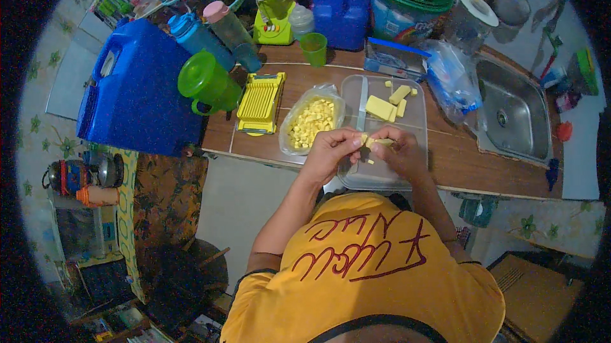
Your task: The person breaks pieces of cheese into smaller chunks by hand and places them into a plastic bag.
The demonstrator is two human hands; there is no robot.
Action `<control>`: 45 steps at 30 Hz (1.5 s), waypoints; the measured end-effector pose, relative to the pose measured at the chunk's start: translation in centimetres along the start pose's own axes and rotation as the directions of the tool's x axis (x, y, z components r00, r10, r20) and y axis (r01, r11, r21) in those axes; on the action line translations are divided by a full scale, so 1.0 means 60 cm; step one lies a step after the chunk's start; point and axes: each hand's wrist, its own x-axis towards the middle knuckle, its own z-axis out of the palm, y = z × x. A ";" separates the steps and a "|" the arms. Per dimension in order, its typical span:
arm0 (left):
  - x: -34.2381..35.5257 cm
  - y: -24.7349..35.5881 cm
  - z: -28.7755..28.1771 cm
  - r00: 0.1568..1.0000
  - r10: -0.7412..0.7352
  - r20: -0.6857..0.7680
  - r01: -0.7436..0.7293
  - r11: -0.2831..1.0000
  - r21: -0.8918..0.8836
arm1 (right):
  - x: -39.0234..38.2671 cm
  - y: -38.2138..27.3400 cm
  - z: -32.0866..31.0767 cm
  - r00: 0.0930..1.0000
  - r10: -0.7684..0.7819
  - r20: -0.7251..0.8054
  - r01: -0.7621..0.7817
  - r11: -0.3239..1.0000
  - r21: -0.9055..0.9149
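Over a clear plastic tray (417, 123), my left hand (334, 154) pinches a small pale yellow piece that looks like cheese. My right hand (402, 153) grips a pale yellow cheese stick (383, 142) close beside it, and the fingertips of both hands nearly meet. A small cheese cube (370, 161) shows just below the fingers. Farther back on the tray lie a cheese block (380, 108), thick strips (400, 94) and a few small bits. A flat, pale blade-like strip (363, 102) lies along the tray's left side. Left of it, a clear plastic bag (285, 138) holds many cheese cubes (312, 121).
A yellow slicer (259, 102) and a green pitcher (207, 81) stand left of the bag. Behind are a green cup (314, 49), blue jugs (340, 6) and a box (394, 60). A plastic bag (452, 82) and a metal sink (519, 107) are at right.
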 end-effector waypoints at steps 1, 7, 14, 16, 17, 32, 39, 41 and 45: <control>-0.001 -0.001 -0.004 0.999 -0.027 -0.019 0.026 0.999 -0.031 | 0.001 -0.004 0.002 1.000 0.000 0.003 0.000 1.000 0.000; -0.013 0.001 -0.025 0.992 -0.054 -0.118 0.041 0.993 -0.114 | 0.017 -0.002 0.022 0.994 0.110 0.021 -0.111 0.988 0.110; -0.035 0.004 -0.084 0.957 -0.002 -0.292 -0.104 0.932 -0.347 | 0.116 0.051 0.073 1.000 0.005 0.019 -0.001 0.982 -0.191; -0.039 0.002 -0.091 0.938 -0.001 -0.347 -0.154 0.895 -0.419 | 0.140 0.054 0.093 0.998 0.013 0.054 0.004 0.950 -0.312; -0.042 0.002 -0.094 0.937 -0.003 -0.348 -0.153 0.894 -0.420 | 0.150 0.054 0.101 0.998 0.010 0.070 0.017 0.925 -0.378; -0.052 -0.013 -0.111 0.908 -0.014 -0.419 -0.140 0.933 -0.333 | 0.118 0.065 0.065 0.996 0.068 -0.056 -0.083 0.941 -0.329; -0.044 -0.018 -0.088 0.928 -0.039 -0.371 -0.095 0.937 -0.336 | -0.013 0.116 0.011 0.994 0.105 0.033 -0.027 0.525 -0.851; -0.038 -0.030 -0.085 0.942 -0.056 -0.332 -0.058 0.944 -0.325 | -0.019 0.107 0.010 0.976 0.205 0.073 -0.044 0.512 -0.858; -0.028 -0.051 -0.073 0.946 -0.123 -0.300 0.039 0.961 -0.272 | -0.015 0.109 0.018 0.926 0.377 0.032 -0.142 0.424 -0.894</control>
